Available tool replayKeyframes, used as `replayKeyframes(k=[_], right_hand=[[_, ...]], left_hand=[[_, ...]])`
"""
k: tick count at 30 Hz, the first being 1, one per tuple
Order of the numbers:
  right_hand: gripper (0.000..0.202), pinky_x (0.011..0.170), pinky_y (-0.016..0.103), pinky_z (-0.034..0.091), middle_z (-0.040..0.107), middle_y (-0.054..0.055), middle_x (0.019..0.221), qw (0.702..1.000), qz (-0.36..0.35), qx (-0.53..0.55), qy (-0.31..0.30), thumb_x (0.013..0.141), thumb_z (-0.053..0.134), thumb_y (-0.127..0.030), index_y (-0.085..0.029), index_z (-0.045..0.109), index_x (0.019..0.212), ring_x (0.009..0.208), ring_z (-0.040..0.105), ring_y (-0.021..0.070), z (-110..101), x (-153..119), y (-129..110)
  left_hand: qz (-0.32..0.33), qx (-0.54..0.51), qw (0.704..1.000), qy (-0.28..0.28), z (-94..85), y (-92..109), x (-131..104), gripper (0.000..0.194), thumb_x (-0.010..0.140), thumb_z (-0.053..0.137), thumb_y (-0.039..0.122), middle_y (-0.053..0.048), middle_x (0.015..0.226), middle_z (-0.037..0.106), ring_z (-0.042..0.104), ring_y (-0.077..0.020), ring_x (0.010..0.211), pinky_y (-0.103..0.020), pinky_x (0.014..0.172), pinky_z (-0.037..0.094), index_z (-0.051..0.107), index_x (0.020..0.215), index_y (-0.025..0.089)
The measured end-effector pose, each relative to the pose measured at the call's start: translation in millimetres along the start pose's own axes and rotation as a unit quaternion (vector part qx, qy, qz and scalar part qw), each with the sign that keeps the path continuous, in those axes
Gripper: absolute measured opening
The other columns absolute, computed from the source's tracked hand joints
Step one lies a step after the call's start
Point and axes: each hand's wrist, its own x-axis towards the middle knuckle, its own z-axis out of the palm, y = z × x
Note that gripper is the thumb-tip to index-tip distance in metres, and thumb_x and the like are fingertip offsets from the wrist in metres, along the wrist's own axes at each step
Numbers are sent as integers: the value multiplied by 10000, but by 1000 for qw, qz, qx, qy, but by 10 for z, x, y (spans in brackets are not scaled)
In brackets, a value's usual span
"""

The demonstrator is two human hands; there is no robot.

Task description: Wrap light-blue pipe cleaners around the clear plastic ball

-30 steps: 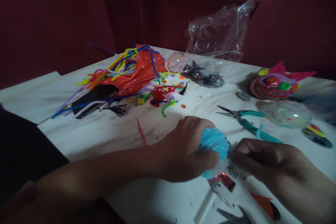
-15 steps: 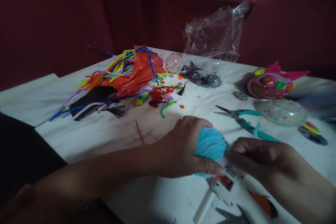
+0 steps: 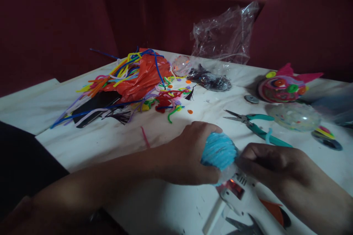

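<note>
My left hand (image 3: 193,154) is wrapped round a ball covered in light blue pipe cleaner (image 3: 220,151), with the thumb on its near side. Close against the ball's right side, my right hand (image 3: 270,163) is closed in a pinch; what its fingertips hold is too small to name. Below both hands a white glue gun (image 3: 248,198) lies on the table, with a small orange-red light glowing on it. Part of the ball is hidden by my left hand.
Teal-handled pliers (image 3: 259,128) lie beyond my right hand. A decorated pink ball (image 3: 284,88) and a clear ball (image 3: 296,116) stand at the right. Colourful pipe cleaners and a red plastic bag (image 3: 143,75) lie at the back left.
My left thumb has drawn back to the left along the ball's underside, and the ball has shifted slightly left. More of the glue gun's glowing light shows.
</note>
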Motion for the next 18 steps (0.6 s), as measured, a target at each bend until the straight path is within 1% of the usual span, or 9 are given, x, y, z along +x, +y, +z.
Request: replayKeyframes(k=[4, 8, 11, 15, 17, 18], right_hand=[[340, 413, 130, 401, 552, 25, 542, 999, -14, 32, 4, 757, 514, -449, -172, 583, 572, 470, 521, 143, 38, 25, -50], [358, 411, 138, 398, 548, 30, 531, 1000, -10, 25, -1, 750, 512, -467, -171, 578, 558, 467, 518, 149, 43, 39, -44], [331, 432, 141, 405, 562, 24, 558, 999, -5, 38, -14, 767, 526, -438, -173, 574, 576, 493, 528, 152, 16, 27, 2], [270, 457, 122, 407, 566, 1, 587, 998, -9, 60, -36, 814, 539, -362, -177, 576, 622, 512, 528, 134, -25, -1, 64], [263, 462, 121, 407, 564, 0, 593, 997, -9, 56, -49, 826, 533, -352, -176, 581, 636, 520, 528, 133, -35, -2, 67], [271, 451, 129, 403, 553, 1, 578, 998, -7, 45, -44, 817, 532, -363, -175, 576, 626, 509, 522, 136, -37, 1, 60]], left_hand=[[-11, -6, 1000, -3, -3, -2, 1, 734, 628, 640, 303, -130, 1300, 387, 431, -297, 1141, -431, 958, 391, 343, 1284, 156], [-10, -2, 1000, -1, -5, 11, -3, 699, 632, 616, 291, -122, 1293, 394, 436, -289, 1127, -427, 947, 395, 351, 1267, 166], [-9, 0, 1000, 17, 15, 25, -7, 671, 625, 609, 270, -122, 1255, 423, 454, -280, 1094, -421, 927, 404, 370, 1242, 161], [-13, -5, 999, 44, 45, 36, -8, 646, 600, 623, 251, -108, 1208, 457, 469, -273, 1062, -412, 910, 410, 403, 1202, 167], [-11, -7, 999, 49, 50, 36, -6, 630, 597, 626, 248, -96, 1195, 468, 476, -265, 1048, -406, 904, 413, 413, 1185, 173], [-10, -6, 999, 50, 51, 36, -6, 621, 597, 626, 248, -90, 1188, 472, 480, -262, 1040, -403, 901, 415, 417, 1176, 175]])
